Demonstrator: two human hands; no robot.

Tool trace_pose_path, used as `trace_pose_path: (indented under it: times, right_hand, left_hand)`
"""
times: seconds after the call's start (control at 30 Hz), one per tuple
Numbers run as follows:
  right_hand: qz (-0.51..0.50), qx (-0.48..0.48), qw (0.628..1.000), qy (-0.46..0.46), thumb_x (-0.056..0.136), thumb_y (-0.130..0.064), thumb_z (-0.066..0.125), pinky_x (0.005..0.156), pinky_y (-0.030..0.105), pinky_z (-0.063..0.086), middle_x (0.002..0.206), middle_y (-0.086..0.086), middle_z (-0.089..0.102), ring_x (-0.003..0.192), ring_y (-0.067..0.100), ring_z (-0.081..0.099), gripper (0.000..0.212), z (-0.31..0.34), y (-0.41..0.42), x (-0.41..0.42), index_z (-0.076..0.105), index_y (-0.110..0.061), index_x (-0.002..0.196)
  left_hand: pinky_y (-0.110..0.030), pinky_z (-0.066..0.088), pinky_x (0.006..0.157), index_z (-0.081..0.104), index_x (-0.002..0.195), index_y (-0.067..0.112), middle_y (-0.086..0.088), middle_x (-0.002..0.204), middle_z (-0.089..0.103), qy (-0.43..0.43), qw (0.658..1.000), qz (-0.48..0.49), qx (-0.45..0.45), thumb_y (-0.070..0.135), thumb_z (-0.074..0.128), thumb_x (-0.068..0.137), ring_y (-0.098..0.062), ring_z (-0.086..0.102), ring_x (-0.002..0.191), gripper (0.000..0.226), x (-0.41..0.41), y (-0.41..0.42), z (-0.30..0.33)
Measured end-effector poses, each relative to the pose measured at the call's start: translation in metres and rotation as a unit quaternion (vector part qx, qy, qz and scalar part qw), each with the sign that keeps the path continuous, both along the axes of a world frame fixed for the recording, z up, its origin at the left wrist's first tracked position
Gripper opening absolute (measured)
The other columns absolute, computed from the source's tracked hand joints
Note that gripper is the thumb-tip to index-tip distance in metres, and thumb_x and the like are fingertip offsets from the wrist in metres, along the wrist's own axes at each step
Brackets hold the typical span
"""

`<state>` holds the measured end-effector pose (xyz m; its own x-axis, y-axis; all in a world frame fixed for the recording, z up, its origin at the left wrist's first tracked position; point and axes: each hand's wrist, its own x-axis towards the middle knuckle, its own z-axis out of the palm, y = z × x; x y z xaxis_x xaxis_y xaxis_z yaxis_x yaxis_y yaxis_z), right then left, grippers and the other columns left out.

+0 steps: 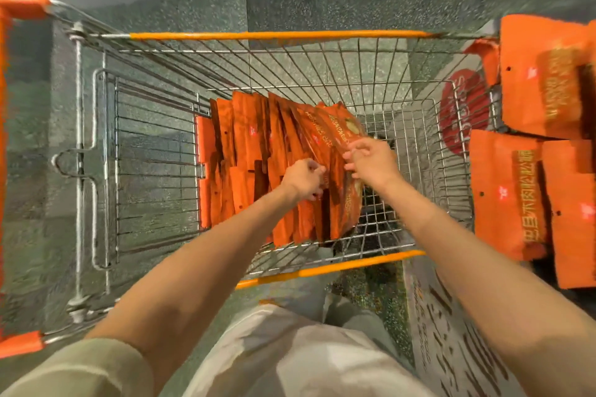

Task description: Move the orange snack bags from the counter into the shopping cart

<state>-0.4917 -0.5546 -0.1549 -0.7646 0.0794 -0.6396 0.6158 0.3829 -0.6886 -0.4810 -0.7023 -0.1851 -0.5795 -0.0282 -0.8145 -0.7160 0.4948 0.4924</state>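
Left hand [303,179] and right hand [371,161] both grasp the rightmost bag [342,135]; roughly ten stand leftward in one cart [274,35].

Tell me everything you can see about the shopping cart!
The shopping cart is a silver wire basket with orange strips along its rims and orange corner bumpers. It stands on a speckled floor beside the counter. A row of orange snack bags stands on edge inside, towards its folding seat end. The left hand and right hand reach in, touching the bags.
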Motion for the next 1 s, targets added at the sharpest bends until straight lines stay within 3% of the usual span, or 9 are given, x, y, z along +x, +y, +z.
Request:
trace_pose_path:
  times: [0.1,0.23,0.37,0.47,0.6,0.8,0.87,1.0]
  right_hand:
    - [-0.009,-0.016,1.000,0.011,0.096,-0.005,0.048,0.078,0.037,0.059,0.103,0.004,0.067,0.077,0.014,0.066,0.018,0.024,0.009,0.018,0.060,-0.012,0.108]
    - [-0.023,-0.030,0.999,0.035,0.094,-0.006,0.052,0.059,0.029,0.054,0.102,0.009,0.068,0.066,0.016,0.065,0.014,0.052,0.020,0.050,0.058,-0.018,0.098]
    - [-0.023,-0.015,0.996,0.083,0.092,-0.008,0.055,0.054,0.031,0.053,0.092,0.005,0.065,0.063,0.017,0.065,0.017,0.095,0.035,0.094,0.058,-0.013,0.108]
    - [-0.023,0.009,0.991,0.131,0.091,-0.010,0.056,0.059,0.034,0.054,0.087,0.002,0.064,0.070,0.023,0.067,0.016,0.130,0.047,0.133,0.059,-0.013,0.106]
    - [-0.017,0.033,0.983,0.180,0.091,-0.014,0.056,0.069,0.043,0.055,0.100,0.007,0.066,0.080,0.027,0.070,0.024,0.163,0.065,0.185,0.059,-0.012,0.114]
    - [-0.034,0.048,0.971,0.233,0.093,-0.015,0.055,0.062,0.033,0.052,0.104,0.004,0.062,0.071,0.019,0.067,0.022,0.201,0.089,0.248,0.059,-0.012,0.115]
    - [-0.051,0.055,0.966,0.246,0.093,-0.014,0.056,0.058,0.030,0.051,0.103,0.002,0.061,0.069,0.014,0.063,0.022,0.210,0.101,0.265,0.059,-0.014,0.115]
    - [-0.088,0.078,0.959,0.259,0.092,-0.018,0.056,0.064,0.033,0.054,0.106,-0.001,0.062,0.081,0.018,0.064,0.023,0.226,0.140,0.295,0.060,-0.018,0.115]
  left_hand:
    - [-0.030,0.051,0.053,0.054,0.113,0.010,-0.008,0.088,0.062,0.044,0.999,0.003,0.006,0.023,0.045,0.099,-0.016,0.060,0.058,0.022,-0.001,0.002,0.019]
    - [-0.029,0.048,0.054,0.054,0.105,0.012,-0.007,0.082,0.061,0.101,0.995,-0.003,0.026,0.020,0.044,0.099,-0.013,0.061,0.054,0.014,0.005,0.008,0.050]
    - [-0.025,0.046,0.047,0.054,0.101,0.014,-0.010,0.086,0.061,0.160,0.986,-0.030,0.042,0.013,0.042,0.098,-0.017,0.060,0.060,0.013,0.030,0.017,0.093]
    - [-0.026,0.047,0.049,0.055,0.105,0.012,-0.009,0.090,0.065,0.192,0.979,-0.061,0.043,0.008,0.043,0.095,-0.018,0.063,0.063,0.016,0.056,0.025,0.125]
    - [-0.025,0.045,0.044,0.055,0.114,0.011,-0.006,0.090,0.067,0.233,0.967,-0.083,0.052,0.005,0.041,0.094,-0.014,0.064,0.063,0.024,0.092,0.037,0.163]
    - [-0.023,0.048,0.043,0.054,0.118,0.009,-0.009,0.096,0.066,0.279,0.950,-0.114,0.084,0.002,0.040,0.093,-0.016,0.065,0.067,0.029,0.143,0.069,0.208]
    - [-0.028,0.052,0.050,0.053,0.119,0.009,-0.011,0.098,0.068,0.292,0.943,-0.128,0.090,0.002,0.039,0.092,-0.018,0.066,0.070,0.031,0.153,0.086,0.215]
    - [-0.030,0.050,0.059,0.053,0.120,0.008,-0.010,0.093,0.068,0.304,0.932,-0.167,0.107,0.003,0.039,0.092,-0.021,0.067,0.071,0.032,0.165,0.129,0.231]
